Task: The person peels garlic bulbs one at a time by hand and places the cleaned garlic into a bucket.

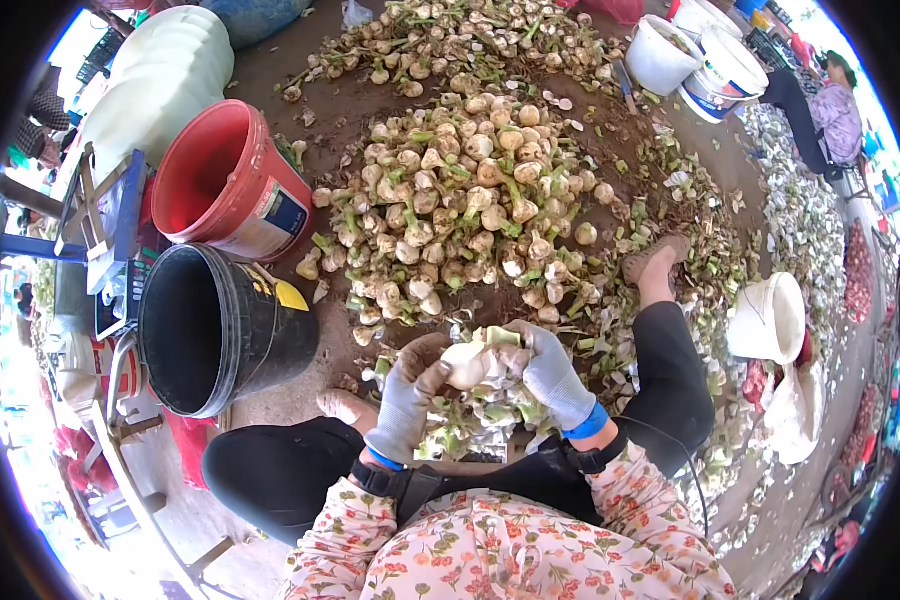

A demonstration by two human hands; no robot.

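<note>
Both my hands wear pale grey work gloves with dirty fingertips. My left hand point(406, 402) is closed around a whitish garlic bulb point(464, 367) in front of my lap. My right hand point(553, 380) pinches the loose outer skin and green stem part point(503, 345) on the bulb's right side. Green and white garlic peelings point(470, 428) lie between my knees, just below the hands. Beyond them spreads a large heap of unpeeled garlic bulbs point(460, 190) with short cut stems.
At the left stand a black bucket point(185, 330) and a red bucket point(205, 180). A white bucket point(767, 318) is at the right amid scattered skins. More white buckets point(660, 58) and a seated person point(832, 115) are at the back right. A metal frame point(135, 480) is beside my left knee.
</note>
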